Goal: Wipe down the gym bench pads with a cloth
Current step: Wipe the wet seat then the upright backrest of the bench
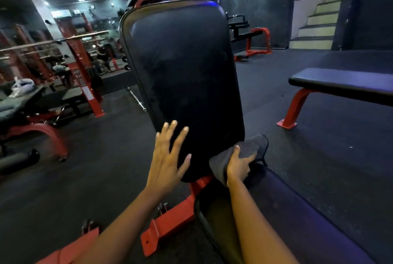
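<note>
We're working at the btm centre of the frame, at the foot of the tall black vinyl back pad [182, 76], which is standing steeply tilted and filling the middle of the view. Our left hand [168, 157] is lying flat on the pad's lower left edge, fingers straight and spread, gripping nothing. We're judging it's there to steady the pad vs. the push of the wiping.

Our right hand [239, 165] is clenching a bunched dark grey cloth [252, 147], thumb on top and fingers wrapped round it. The cloth is pressing at the pad's lower right corner, just above where the black seat pad [297, 210] is starting in the lower right of the frame. Bunching it is probably giving us a firm wad for the corner and the gap btw. the pads.

The red steel frame [170, 221] is showing below, btw. our two forearms. At mid right a separate flat black bench on red legs [340, 83] is standing well apart.

We're judging the wipe is at the back pad's low end, w/ the seat pad probably next. Sheen alone isn't telling us which areas are done.
</note>
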Demonstrator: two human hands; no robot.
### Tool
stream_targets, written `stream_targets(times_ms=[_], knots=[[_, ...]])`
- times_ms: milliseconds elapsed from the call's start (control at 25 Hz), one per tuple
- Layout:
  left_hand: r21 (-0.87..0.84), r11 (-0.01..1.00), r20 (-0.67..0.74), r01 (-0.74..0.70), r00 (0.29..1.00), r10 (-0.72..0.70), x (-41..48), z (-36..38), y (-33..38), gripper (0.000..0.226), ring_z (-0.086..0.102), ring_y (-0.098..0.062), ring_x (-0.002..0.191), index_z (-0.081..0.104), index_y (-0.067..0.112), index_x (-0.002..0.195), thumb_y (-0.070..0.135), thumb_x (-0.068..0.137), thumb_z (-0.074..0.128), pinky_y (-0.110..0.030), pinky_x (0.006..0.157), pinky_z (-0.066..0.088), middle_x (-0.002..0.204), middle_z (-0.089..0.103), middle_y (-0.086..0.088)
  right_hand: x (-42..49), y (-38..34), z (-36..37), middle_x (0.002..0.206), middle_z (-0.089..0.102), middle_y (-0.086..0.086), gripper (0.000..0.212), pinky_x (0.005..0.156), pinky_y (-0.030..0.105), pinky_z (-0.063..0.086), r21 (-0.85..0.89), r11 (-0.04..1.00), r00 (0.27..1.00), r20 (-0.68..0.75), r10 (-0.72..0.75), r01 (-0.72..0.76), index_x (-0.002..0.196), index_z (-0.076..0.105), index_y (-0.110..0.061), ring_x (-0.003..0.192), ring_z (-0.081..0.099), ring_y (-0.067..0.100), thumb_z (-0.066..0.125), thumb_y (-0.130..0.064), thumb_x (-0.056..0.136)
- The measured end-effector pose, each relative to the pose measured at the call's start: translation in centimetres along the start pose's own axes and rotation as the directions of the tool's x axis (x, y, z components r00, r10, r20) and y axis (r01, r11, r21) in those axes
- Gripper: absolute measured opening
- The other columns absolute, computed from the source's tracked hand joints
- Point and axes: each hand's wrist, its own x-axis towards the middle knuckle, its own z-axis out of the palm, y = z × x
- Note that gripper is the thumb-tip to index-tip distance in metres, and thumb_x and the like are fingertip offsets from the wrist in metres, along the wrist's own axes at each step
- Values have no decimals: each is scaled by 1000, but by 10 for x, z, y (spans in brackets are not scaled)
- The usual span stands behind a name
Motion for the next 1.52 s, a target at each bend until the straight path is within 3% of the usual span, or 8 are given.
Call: stream_targets(times_ms=[120,200,360,920,1040,1200,1320,1520], knots=[[-446,807,-71,387,883,-463,-12,0,9,83,-2,-14,145,3,26,148,39,87,59,-25,118,8,157,-5,-2,-13,14,3,134,47,25,72,99,50,37,-14,999,1000,-1,-30,30,148,5,-31,120,46,44,47,-49,92],[-642,553,52,532,749,-660,-3,-2,-2,95,9,-13,145,-4,29,147,39,81,62,-37,118,17,157,1,1,-24,26,5,133,49,24,72,98,48,38,-28,998,999,8,-51,51,147,7,-31,119,47,43,48,-48,91],[-676,433,263,596,744,-614,4,3,-16,89,43,-2,125,5,32,148,31,82,65,-30,107,38,145,39,6,-47,42,9,130,52,23,70,93,43,40,-29,997,997,39,-70,71,147,9,-33,117,49,41,50,-44,91],[-710,365,308,602,732,-608,3,-5,-19,84,45,-7,121,14,28,147,23,83,68,-23,99,40,135,39,10,-159,115,5,140,47,-2,64,94,24,42,-65,911,867,341,-364,408,141,30,-30,125,49,17,64,-28,87],[-765,275,327,582,719,-614,5,-14,-18,67,46,-4,119,22,27,145,26,89,58,-24,101,38,134,43,10,-142,73,-10,133,44,-14,63,98,9,35,-17,750,706,352,-614,661,135,32,-37,123,43,2,66,-21,85],[-860,87,299,502,635,-712,17,-30,-18,43,46,-11,125,37,26,139,34,97,41,-31,107,34,131,51,8,-126,-10,-15,127,48,6,61,92,-4,24,-43,404,389,378,-840,914,132,44,-38,113,41,1,64,-18,77],[-904,48,264,425,642,-720,49,-53,-21,41,46,-11,124,44,26,133,41,98,31,-28,105,32,132,51,7,-133,-90,-2,131,46,7,60,99,12,36,3,91,84,342,-936,996,127,49,-36,118,44,8,64,-12,75],[-953,-112,288,280,734,-615,89,-78,-12,40,66,7,73,58,25,95,40,99,21,-9,56,49,77,71,17,-172,-220,49,128,55,11,41,84,36,47,-153,-440,-403,222,-888,885,120,62,-27,106,57,27,57,-21,80]])
